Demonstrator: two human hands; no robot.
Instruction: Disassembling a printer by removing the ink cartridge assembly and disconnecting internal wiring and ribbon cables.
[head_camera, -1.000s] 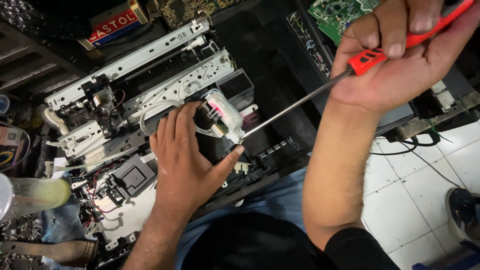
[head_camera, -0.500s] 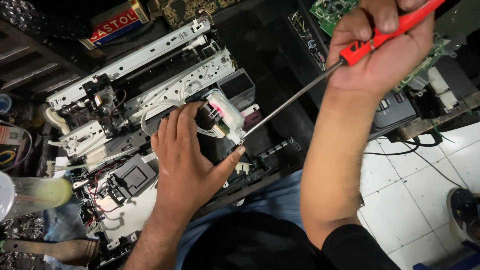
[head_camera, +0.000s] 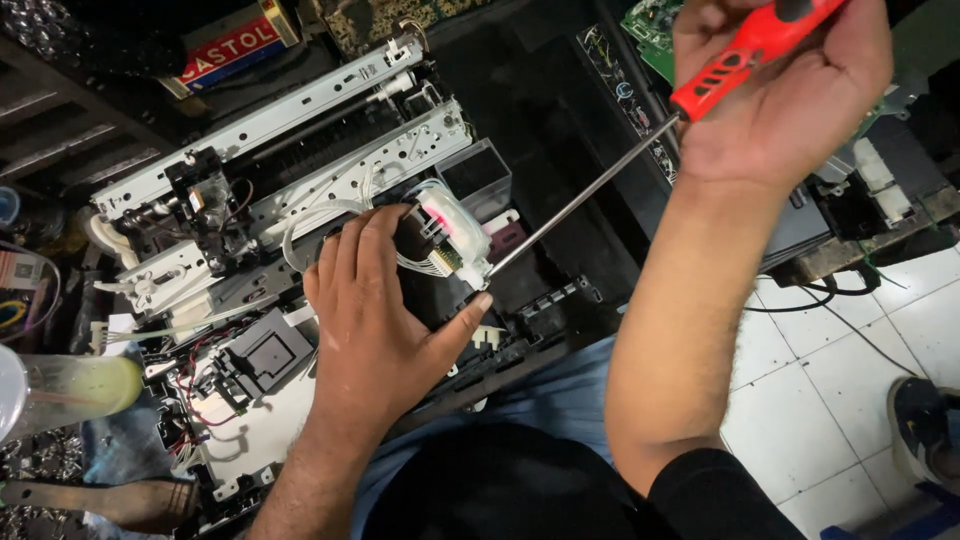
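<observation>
Two hands busy: my left hand (head_camera: 375, 330) grips the white plastic cartridge carriage (head_camera: 452, 235) mid-printer; my right hand (head_camera: 780, 85) fists the long red-handled screwdriver (head_camera: 640, 150), tip at carriage. Casing off, carriage not freed.

Green pcb (head_camera: 650, 25), plastic bottle (head_camera: 60, 392).

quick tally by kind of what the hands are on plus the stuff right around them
Hands: 2, left hand and right hand
Red-handled screwdriver: 1
White ink carriage: 1
Opened printer chassis: 1
Green circuit board: 1
Clear plastic bottle: 1
Total: 7
</observation>
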